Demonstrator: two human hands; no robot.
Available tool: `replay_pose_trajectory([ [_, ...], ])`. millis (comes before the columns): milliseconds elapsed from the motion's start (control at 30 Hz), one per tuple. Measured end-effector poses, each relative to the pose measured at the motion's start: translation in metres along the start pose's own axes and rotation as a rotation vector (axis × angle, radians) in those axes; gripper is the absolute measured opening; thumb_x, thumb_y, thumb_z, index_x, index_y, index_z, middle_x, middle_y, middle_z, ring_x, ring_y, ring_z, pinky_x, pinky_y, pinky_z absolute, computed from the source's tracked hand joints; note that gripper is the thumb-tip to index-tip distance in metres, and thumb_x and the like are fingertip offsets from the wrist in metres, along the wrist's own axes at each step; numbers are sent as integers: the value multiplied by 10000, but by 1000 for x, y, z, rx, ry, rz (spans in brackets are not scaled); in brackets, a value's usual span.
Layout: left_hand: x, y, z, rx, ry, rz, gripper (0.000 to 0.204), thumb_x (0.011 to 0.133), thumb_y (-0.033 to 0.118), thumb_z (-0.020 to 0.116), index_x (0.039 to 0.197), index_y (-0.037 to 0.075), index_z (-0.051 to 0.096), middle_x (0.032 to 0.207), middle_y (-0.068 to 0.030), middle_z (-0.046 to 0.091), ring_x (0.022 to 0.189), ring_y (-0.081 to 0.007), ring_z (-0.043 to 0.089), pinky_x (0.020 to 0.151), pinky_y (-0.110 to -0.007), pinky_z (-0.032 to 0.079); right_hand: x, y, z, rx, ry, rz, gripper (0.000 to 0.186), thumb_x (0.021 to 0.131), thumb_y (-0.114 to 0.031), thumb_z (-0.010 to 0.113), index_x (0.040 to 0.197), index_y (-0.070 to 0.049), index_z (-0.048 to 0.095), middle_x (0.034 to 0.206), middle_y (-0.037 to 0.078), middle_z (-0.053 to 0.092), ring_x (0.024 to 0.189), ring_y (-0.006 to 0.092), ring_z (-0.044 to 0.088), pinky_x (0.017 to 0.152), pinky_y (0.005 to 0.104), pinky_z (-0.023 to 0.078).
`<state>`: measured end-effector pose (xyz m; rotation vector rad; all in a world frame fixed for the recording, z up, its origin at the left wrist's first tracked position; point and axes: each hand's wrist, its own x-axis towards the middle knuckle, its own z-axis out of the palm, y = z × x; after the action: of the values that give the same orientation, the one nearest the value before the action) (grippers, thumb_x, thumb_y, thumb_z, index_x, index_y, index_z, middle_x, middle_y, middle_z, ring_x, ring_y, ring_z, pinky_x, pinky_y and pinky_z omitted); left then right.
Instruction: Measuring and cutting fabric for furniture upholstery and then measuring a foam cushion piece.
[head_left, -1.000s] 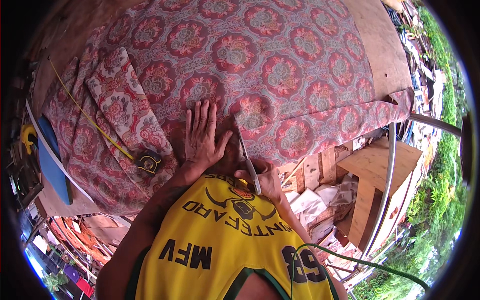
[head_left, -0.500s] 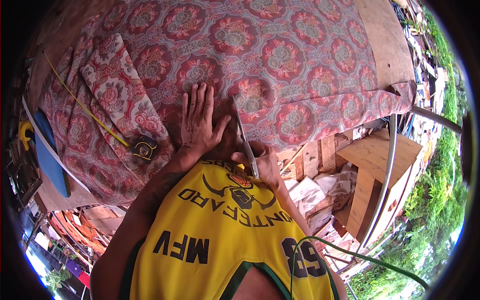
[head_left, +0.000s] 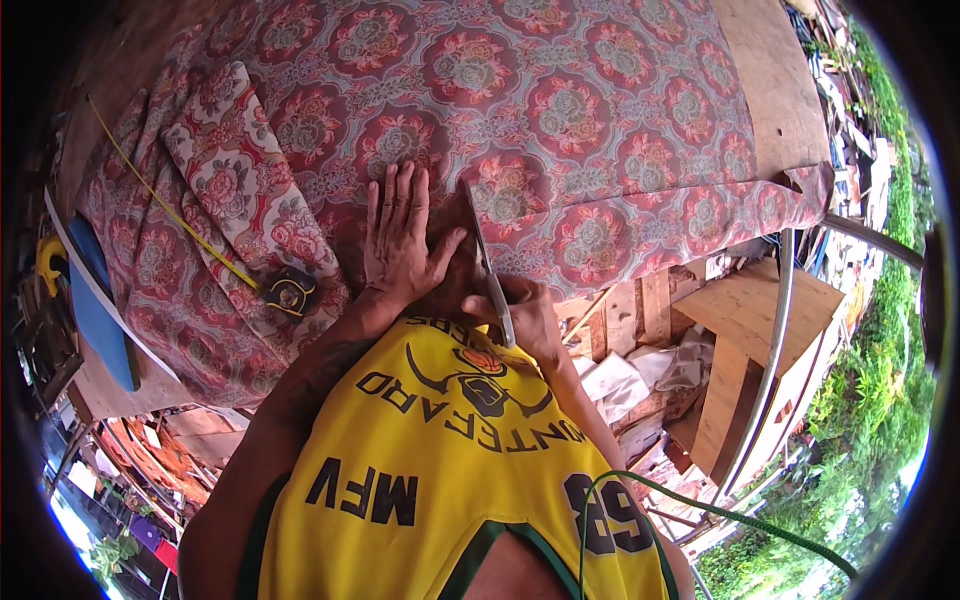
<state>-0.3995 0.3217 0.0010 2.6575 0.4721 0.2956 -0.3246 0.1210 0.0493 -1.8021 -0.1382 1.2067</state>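
Floral fabric point(head_left: 560, 110) spread over wooden tabletop point(head_left: 775, 110); far edge cut off by frame. Plywood box point(head_left: 740, 300) beyond fabric's near right edge. Lighter floral fold point(head_left: 235, 185) on fabric's left part. Left hand point(head_left: 398, 250) flat on fabric, fingers extended. Right hand point(head_left: 532, 320) gripping scissors-like tool point(head_left: 498, 300) at fabric edge; fingers partly hidden. Tape measure point(head_left: 288, 293) on fold, tape drawn out.

We spread our bare left hand point(head_left: 398, 245) flat on the red-and-grey floral woven fabric point(head_left: 570, 115), and our bare right hand point(head_left: 530, 318) grips a long, narrow grey metal tool point(head_left: 499, 296) pointing away from us along the fabric. To our left, a black-and-yellow tape measure point(head_left: 288, 293) lies on the fabric, its strip drawn out toward the upper left.
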Motion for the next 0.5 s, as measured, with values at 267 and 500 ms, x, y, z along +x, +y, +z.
replay_pose_trajectory([
  [267,-1,-2,1,-8,-18,-6,898,900,433,637,1557,-40,250,1600,-249,291,1513,-438,205,1228,-561,134,12,-14,0,74,-24,65,424,795,-371,877,939,5,744,708,18,662,665,44,538,566,268,454],
  [500,2,-2,0,-10,-15,-1,886,898,404,635,1557,-39,242,1595,-254,291,1511,-444,203,1227,-570,129,15,-9,4,97,2,31,355,791,-290,882,856,5,696,578,13,577,463,79,524,429,258,367],
])
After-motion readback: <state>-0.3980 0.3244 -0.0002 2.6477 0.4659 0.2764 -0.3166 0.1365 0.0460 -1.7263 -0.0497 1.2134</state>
